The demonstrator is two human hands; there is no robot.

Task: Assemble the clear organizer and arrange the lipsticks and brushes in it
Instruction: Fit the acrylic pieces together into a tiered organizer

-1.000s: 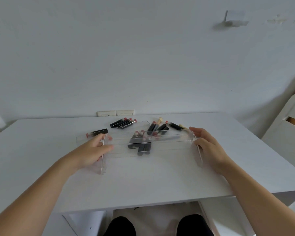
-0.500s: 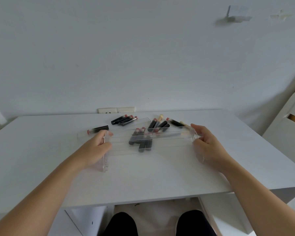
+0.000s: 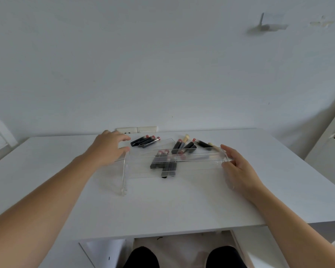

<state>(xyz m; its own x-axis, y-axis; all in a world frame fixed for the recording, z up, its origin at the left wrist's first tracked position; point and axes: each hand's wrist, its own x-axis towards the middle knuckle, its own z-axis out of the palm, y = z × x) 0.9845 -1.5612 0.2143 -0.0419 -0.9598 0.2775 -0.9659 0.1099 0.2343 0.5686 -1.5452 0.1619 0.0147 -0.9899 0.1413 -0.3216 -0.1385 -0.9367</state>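
— What's on the white desk (image 3: 162, 206)?

— The clear organizer (image 3: 174, 161), in the middle of the frame, its long transparent panels running left to right between an upright end panel at each side. The person's right hand (image 3: 238, 167) rests against the right end, fingers straight and relaxed along the panel, not curled round it.

— And the left?

— The left hand (image 3: 106, 149) hovers at the organizer's upper left corner, fingers spread and loosely bent, thumb near the top of the left end panel. Whether it touches, I cannot tell; it grips nothing.

— The lipsticks?

— Loose. One dark cluster (image 3: 163, 163) lies seen through the panels, mid-frame. Three more (image 3: 145, 141) lie just behind, right of the left hand's fingertips. Further right, lipsticks and pale-handled brushes (image 3: 190, 145) are scattered behind the organizer. A wall socket (image 3: 136, 130) sits at the desk's far edge.
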